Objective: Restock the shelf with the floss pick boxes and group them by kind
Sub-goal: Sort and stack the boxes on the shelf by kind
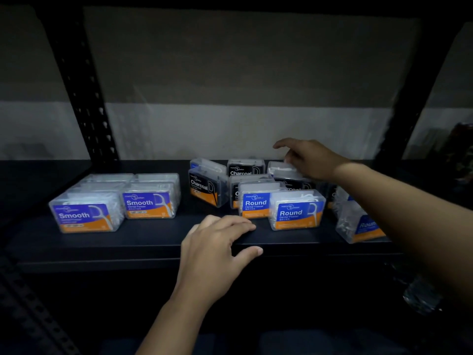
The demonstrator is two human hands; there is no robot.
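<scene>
Floss pick boxes stand on a black shelf [128, 242]. Two rows of Smooth boxes [87, 216] are grouped at the left. Charcoal boxes [204, 188] and Round boxes [297, 211] are mixed in the middle and right, and another Round box [363, 226] lies tilted under my right forearm. My left hand [217, 242] rests on the shelf's front edge, fingers flat on top and thumb over the lip, holding nothing. My right hand [309, 157] reaches to the back with its index finger stretched out, over a clear box [281, 169] whose label is hidden. Blur hides whether it touches that box.
Black perforated uprights [84, 98] frame the shelf at left, and a dark post [409, 111] at right. A pale wall stands close behind the boxes. Bare shelf surface lies between the Smooth group and the Charcoal boxes and along the front.
</scene>
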